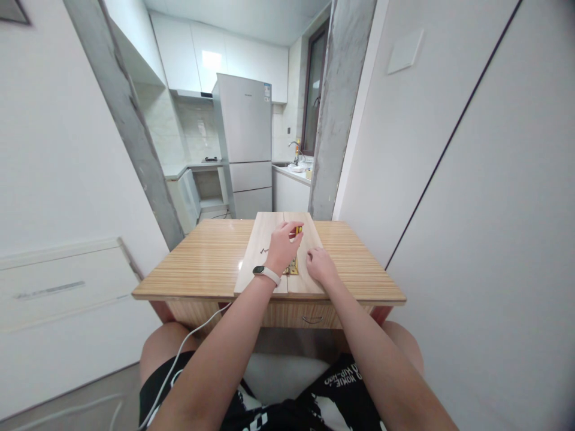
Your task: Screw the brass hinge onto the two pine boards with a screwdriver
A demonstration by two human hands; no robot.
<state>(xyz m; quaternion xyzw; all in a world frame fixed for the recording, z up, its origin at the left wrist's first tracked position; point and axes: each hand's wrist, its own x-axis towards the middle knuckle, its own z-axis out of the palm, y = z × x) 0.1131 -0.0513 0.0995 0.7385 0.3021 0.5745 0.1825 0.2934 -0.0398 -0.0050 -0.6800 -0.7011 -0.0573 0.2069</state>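
Observation:
My left hand (284, 246) is raised over two pale wooden boards (265, 226), lying side by side with a thin seam between them. Its thumb and fingers pinch a small yellow, brass-coloured metal piece (299, 230), too small to make out fully. Partly hidden below that hand, a brass-coloured hinge (293, 267) lies near the seam. Several small dark screws (263, 251) lie on the left board. My right hand (320, 264) rests on the right board with its fingers curled in; whatever they may hold is hidden.
The boards lie on a striped wooden table (202, 257) with a drawer handle (312, 319) at its front. A white cable (191, 335) runs from the table's front edge past my left leg. Beyond stand a grey fridge (249, 126) and a sink counter (291, 185).

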